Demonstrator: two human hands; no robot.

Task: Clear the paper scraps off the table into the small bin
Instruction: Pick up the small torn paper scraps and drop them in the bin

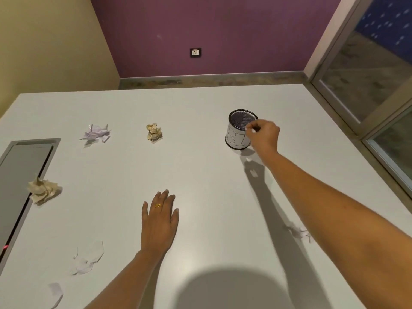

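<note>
matt table (200, 170), mesh metal bin (239, 130), crumpled paper (154, 131)

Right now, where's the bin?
Head view, far right of the table: bin upright, right hand pinching a small scrap at its rim; tan paper ball to its left.

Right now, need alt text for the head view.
A person's right hand pinches a small white scrap at the rim of a small mesh bin on a white table. The left hand lies flat on the table. A lilac wad, a tan wad, a larger tan wad and flat white scraps lie farther left.
</note>
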